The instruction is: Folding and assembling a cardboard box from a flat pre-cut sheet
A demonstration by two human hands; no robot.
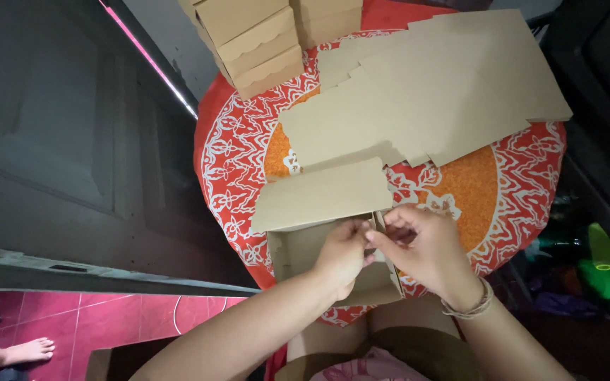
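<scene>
Brown cardboard box (319, 247) half-folded, left hand (344, 254) and right hand (421, 247) grips pinching its side flap

Worktop: round worktop (234, 152) under a red, orange and white patterned cloth.
Far edge: stack of folded brown cardboard boxes with scalloped lids (255, 42).
Middle to right edge: pile of flat brown cardboard blanks (425, 99).
Floor, lower left: pink tiles (135, 317), a bystander's bare foot (28, 350).
Left: dark panelled door (58, 127).
</scene>
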